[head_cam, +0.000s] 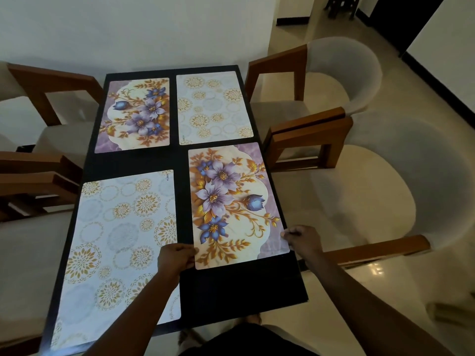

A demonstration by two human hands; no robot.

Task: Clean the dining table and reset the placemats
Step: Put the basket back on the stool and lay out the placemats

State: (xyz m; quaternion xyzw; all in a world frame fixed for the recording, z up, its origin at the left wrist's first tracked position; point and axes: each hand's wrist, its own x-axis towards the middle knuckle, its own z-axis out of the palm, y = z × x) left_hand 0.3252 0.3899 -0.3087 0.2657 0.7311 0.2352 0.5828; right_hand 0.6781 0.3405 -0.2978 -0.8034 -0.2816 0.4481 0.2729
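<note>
Closest to you, the dark surface (pixel 244 286) showed a bare strip along its near right edge. Just past that strip, your left hand (pixel 176 258) pinched the near left corner of the near floral placemat (pixel 231 201), and your right hand (pixel 303 240) pinched its near right corner. The fingers of both hands were curled closed on that mat's edge. The mat itself lay on the right half of the surface, slightly askew, with its right edge close to the surface's right edge.

Beside it on the left, across a dark gap, lay the near circle placemat (pixel 120 240) — pale with gold rosettes. It reached almost to the near edge, and your left forearm crossed above its near right corner.

Farther off, the far floral placemat (pixel 133 114) sat on the left and the far circle placemat (pixel 213 106) on the right, side by side with a narrow gap and touching neither near mat.

Wooden-armed chairs with pale cushions stood on the right (pixel 385 196) and on the left (pixel 51 98) — a pale wall (pixel 154 29) rose behind the far end.
</note>
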